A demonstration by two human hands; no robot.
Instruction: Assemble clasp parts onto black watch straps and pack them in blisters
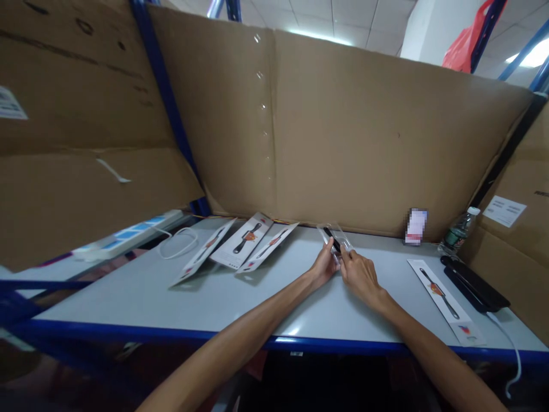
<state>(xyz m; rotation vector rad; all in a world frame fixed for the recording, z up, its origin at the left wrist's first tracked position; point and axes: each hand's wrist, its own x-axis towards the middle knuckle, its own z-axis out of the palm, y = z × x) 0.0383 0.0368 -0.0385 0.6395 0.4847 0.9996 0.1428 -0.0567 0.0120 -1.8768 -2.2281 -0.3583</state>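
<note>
Near the back of the table, a black long-handled tool [330, 234] lies in a clear plastic pack [343, 236]. My left hand [325, 264] is closed around the pack's near left side, with the thumb up against the black part. Close beside it, my right hand [359, 276] has its fingers bent onto the pack's near right side. Both hands hide the lower end of the pack, so the tool's exact kind cannot be made out. Left of my hands, several white printed cards or sleeves [242, 240] stand tilted, each with a picture of a black-handled utensil.
Another printed card [440, 297] lies flat at the right. Beside it rests a black device [476, 284] with a white cable. A plastic bottle [458, 233] and a blurred phone-like item [415, 227] stand behind. A power strip [132, 234] lies left. Cardboard walls [364, 131] enclose the table [206, 312].
</note>
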